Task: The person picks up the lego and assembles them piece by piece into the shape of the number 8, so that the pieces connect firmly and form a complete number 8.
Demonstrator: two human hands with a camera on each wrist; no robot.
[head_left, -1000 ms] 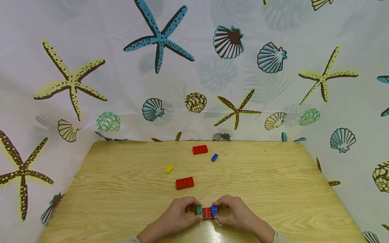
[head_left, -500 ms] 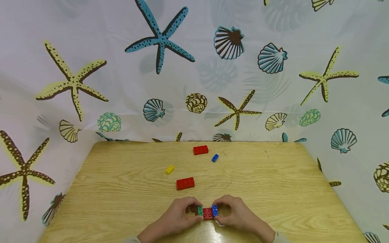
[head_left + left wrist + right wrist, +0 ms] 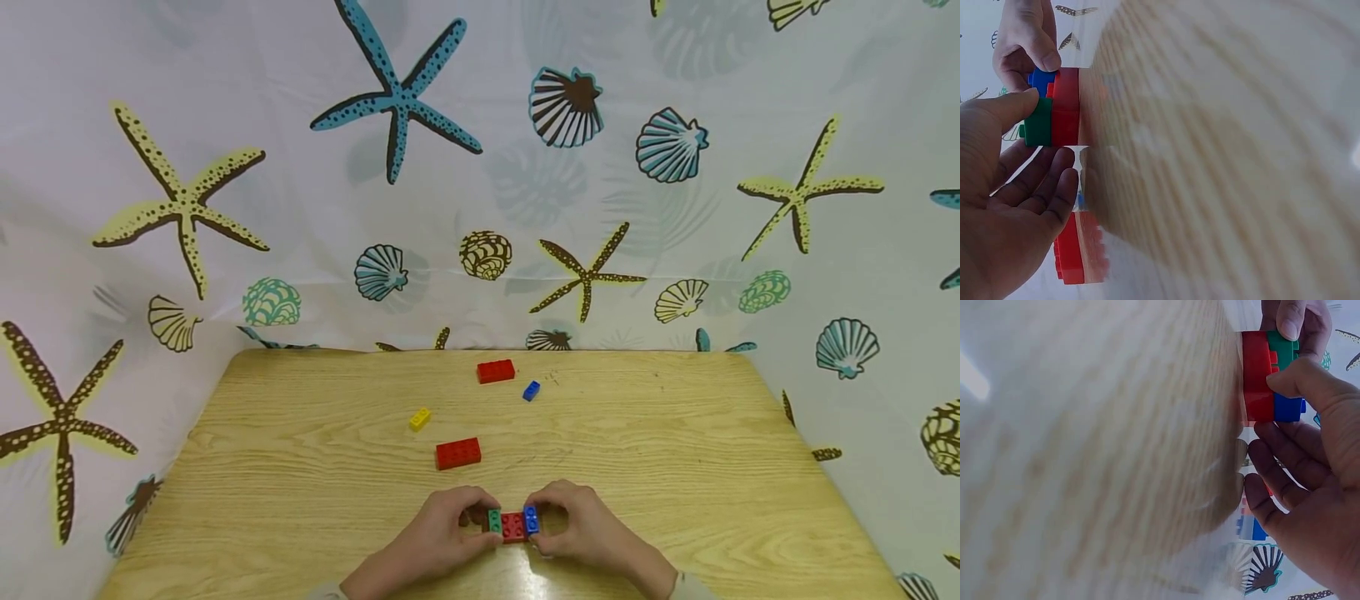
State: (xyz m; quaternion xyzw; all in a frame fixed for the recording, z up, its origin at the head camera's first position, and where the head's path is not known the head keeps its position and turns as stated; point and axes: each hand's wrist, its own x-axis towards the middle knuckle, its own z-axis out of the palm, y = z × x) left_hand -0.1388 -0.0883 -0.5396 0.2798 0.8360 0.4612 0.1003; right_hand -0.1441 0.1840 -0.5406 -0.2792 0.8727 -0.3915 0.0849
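A red building brick [image 3: 512,527] lies on the table near its front, studs up. On its left end sits a small green brick [image 3: 494,521], on its right end a small blue brick [image 3: 532,519]; red studs show between them. My left hand [image 3: 442,529] pinches the green brick between thumb and fingers. With thumb and fingertips, my right hand [image 3: 588,529] pinches the blue brick. From the left wrist, the green brick [image 3: 1038,122] rests flush against the red one's [image 3: 1066,106] studded face. The right wrist view shows the blue brick [image 3: 1287,407] seated likewise.
Beyond my hands lies another red brick [image 3: 458,453]. A small yellow brick [image 3: 420,419], a small blue brick [image 3: 531,391] and a further red brick [image 3: 496,371] are farther back on the wooden table [image 3: 660,433]. A patterned curtain [image 3: 450,200] surrounds the table's back and sides.
The blue brick in my right hand has turned from slightly skewed to straight on the red brick. Both hands keep their grip and hardly move; the head view shifts slightly.
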